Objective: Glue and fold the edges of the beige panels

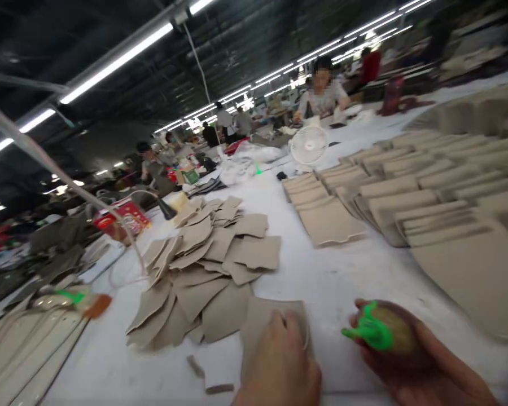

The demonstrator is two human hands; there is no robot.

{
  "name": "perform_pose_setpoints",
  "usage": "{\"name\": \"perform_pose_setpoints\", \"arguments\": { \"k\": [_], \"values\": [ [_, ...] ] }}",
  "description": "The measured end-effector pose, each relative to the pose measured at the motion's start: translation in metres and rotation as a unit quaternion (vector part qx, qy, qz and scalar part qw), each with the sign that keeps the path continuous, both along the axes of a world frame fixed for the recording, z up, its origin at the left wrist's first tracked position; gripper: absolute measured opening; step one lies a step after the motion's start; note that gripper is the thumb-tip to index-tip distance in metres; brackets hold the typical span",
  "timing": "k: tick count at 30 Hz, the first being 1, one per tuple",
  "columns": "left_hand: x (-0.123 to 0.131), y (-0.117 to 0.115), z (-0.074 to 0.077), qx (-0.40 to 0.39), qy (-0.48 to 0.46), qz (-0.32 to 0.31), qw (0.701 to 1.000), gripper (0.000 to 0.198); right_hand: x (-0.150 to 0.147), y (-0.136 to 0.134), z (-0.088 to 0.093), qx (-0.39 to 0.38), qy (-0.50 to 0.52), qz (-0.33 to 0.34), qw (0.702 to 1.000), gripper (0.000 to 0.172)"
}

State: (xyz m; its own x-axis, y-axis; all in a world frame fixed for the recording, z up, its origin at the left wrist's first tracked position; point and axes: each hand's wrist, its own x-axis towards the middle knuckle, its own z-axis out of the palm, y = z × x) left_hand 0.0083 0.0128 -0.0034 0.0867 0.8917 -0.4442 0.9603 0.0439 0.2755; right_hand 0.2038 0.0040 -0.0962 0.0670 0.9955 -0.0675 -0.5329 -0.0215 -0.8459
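Observation:
My left hand [281, 361] rests palm down on a beige fabric piece [262, 318] at the near edge of the white table [322, 276], fingers flat. My right hand [406, 355] is curled around a small brownish bottle with a green nozzle [375, 332], held just above the table to the right of that piece. A loose pile of beige fabric pieces [207, 265] spreads out just beyond my left hand.
Overlapping rows of larger beige panels [406, 197] cover the table's right side. A white fan [308, 145] stands further back. A red box [122, 220] and a tool with an orange tip [91, 304] lie left. Other people work at tables behind.

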Motion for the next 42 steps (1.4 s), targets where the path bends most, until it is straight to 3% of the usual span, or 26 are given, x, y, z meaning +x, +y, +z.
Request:
{"name": "perform_pose_setpoints", "arguments": {
  "k": [2, 4, 7, 10, 12, 14, 18, 23, 29, 33, 36, 42],
  "values": [
    [0.003, 0.002, 0.003, -0.008, 0.036, -0.024, 0.999, 0.052, 0.002, -0.005, 0.013, -0.058, 0.086, 0.004, 0.995, 0.028],
    [0.000, 0.003, 0.005, -0.007, 0.060, -0.032, 0.998, 0.053, 0.000, -0.005, 0.027, -0.050, 0.104, 0.014, 0.993, 0.028],
    [-0.011, 0.008, 0.003, 0.024, 0.050, -0.038, 0.998, 0.054, 0.006, -0.003, 0.037, 0.010, 0.045, 0.008, 0.999, 0.030],
    [-0.023, 0.015, -0.008, 0.083, 0.002, -0.047, 0.995, 0.053, 0.025, 0.005, 0.038, 0.054, -0.092, -0.029, 0.994, 0.040],
    [-0.028, 0.019, -0.015, 0.117, -0.019, -0.052, 0.992, 0.050, 0.038, 0.013, 0.039, 0.089, -0.226, -0.068, 0.968, 0.051],
    [-0.031, 0.021, -0.019, 0.134, -0.033, -0.061, 0.989, 0.047, 0.045, 0.021, 0.044, 0.146, -0.361, -0.086, 0.917, 0.057],
    [-0.036, 0.023, -0.018, 0.147, -0.081, -0.073, 0.983, 0.040, 0.040, 0.029, 0.054, 0.242, -0.521, -0.058, 0.816, 0.060],
    [-0.040, 0.023, -0.015, 0.155, -0.104, -0.078, 0.979, 0.035, 0.018, 0.029, 0.052, 0.277, -0.567, -0.025, 0.775, 0.058],
    [-0.042, 0.021, -0.015, 0.153, -0.101, -0.079, 0.980, 0.034, 0.010, 0.032, 0.060, 0.326, -0.603, -0.037, 0.728, 0.047],
    [-0.047, 0.022, -0.016, 0.158, -0.154, -0.083, 0.972, 0.043, 0.009, 0.031, 0.066, 0.336, -0.613, -0.033, 0.714, 0.045],
    [-0.051, 0.024, -0.017, 0.159, -0.179, -0.092, 0.966, 0.046, 0.009, 0.031, 0.065, 0.324, -0.612, -0.026, 0.721, 0.044],
    [-0.049, 0.027, -0.011, 0.158, -0.169, -0.113, 0.966, 0.037, 0.015, 0.032, 0.059, 0.303, -0.614, -0.010, 0.729, 0.044]
  ]
}}
